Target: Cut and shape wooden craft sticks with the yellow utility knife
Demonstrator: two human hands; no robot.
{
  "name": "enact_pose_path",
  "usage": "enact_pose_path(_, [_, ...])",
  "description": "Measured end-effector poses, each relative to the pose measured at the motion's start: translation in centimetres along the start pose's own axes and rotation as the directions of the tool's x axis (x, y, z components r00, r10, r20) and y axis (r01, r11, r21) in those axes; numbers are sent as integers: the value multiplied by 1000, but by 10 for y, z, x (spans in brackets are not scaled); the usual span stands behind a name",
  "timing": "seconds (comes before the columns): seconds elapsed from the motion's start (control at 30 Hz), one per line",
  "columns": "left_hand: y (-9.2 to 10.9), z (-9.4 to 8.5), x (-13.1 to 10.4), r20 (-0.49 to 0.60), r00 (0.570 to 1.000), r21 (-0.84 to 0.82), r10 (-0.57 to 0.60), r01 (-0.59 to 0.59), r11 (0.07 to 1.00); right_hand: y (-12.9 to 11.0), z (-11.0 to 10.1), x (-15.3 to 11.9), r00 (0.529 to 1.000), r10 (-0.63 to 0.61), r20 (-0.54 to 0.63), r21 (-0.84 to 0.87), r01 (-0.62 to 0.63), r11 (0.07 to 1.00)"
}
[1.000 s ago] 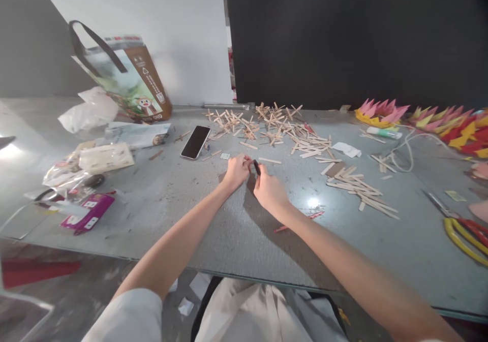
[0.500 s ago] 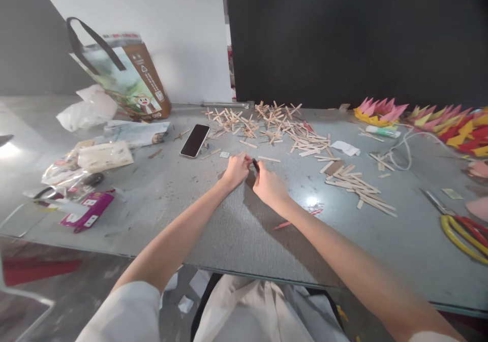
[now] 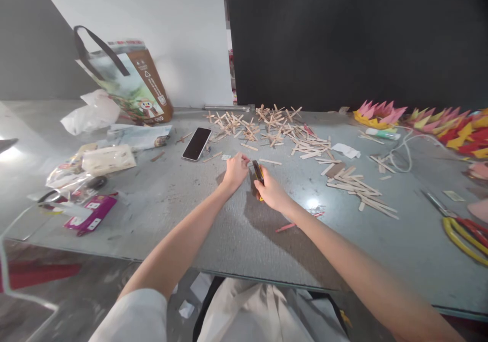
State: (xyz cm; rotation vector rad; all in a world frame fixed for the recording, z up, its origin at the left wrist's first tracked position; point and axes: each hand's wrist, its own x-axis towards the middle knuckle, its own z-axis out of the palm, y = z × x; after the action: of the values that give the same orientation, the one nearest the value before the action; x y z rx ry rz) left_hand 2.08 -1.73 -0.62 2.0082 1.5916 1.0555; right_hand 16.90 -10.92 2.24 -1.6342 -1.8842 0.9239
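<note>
My right hand [image 3: 270, 187] grips a black and yellow cutter-like tool [image 3: 258, 172] that points away from me, just above the grey table [image 3: 213, 230]. Close by on its left, my left hand [image 3: 237, 170] has its fingers pinched together at the fingertips; whatever they hold is too small to make out. One loose wooden stick [image 3: 270, 162] lies just beyond the tool. Behind both hands are piles of crossed sticks [image 3: 274, 123], and more flat sticks [image 3: 358, 189] are spread to the right.
A phone [image 3: 196, 144] lies left of the sticks. Farther left are a bag [image 3: 141, 88] and a purple packet [image 3: 91, 213]. A red pen [image 3: 299, 222] lies under my right forearm. Scissors [image 3: 463, 235], a glue tube [image 3: 383, 133] and paper crowns [image 3: 381, 113] are at the right.
My right hand has drawn back slightly from my left hand, and more of the tool now shows. A small gap has opened between the tool and my left fingertips.
</note>
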Motion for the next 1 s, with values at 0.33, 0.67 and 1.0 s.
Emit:
enact_pose_path(0.33, [-1, -3, 2, -12, 998, -148, -55, 53, 988, 1, -3, -3, 999, 35, -26, 139, -31, 990])
enact_pose_path(0.67, [4, -18, -3, 113, 988, -537, -102, 147, 831, 24, -31, 7, 932, -36, -362, 219, 122, 968])
enact_pose_path(1.0, [44, -24, -21, 262, 965, -693, -8, 193, 695, 36, -38, 11, 946, -49, -321, 370, 173, 913])
